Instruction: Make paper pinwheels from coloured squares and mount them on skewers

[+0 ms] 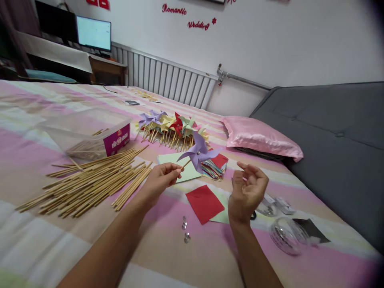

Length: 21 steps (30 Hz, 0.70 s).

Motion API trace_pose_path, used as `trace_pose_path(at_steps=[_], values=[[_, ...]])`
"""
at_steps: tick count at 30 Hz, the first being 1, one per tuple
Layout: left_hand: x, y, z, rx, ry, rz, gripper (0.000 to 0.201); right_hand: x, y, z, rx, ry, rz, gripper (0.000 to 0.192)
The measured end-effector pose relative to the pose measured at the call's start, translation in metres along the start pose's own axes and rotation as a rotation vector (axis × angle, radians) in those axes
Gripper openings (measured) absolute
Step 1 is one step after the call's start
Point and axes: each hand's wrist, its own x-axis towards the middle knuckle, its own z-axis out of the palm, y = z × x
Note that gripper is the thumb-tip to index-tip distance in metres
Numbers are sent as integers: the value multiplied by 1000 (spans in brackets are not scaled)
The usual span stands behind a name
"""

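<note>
Left hand [163, 176] pinched on stick [186, 163] of purple pinwheel [198, 153]; right hand [247, 192] apart, loosely curled, nothing visible in it; best pinch lightly, below blades [210, 154], sparing folds

At twelve o'clock, red lettering [198, 25] reading "Romantic" and "Wedding" marks the white wall [270, 40]; at eleven, a pale ribbed radiator [168, 76]; at ten, a lit monitor [94, 34] beside a dark one, above a wooden desk [106, 62]; at two, a metal pipe [247, 79]; at three, a shiny pink pillow [264, 136] near a grey padded headboard [330, 120]
</note>
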Motion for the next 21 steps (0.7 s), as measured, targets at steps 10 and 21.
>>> trace_pose_path(at_steps=[10,21], values=[[2,-21,14,-183,29,25,22,-40,14,7,-262,-197,-474,29],[-45,-34,9,-346,237,164,30,-76,2,-12,-524,-168,-381,22]])
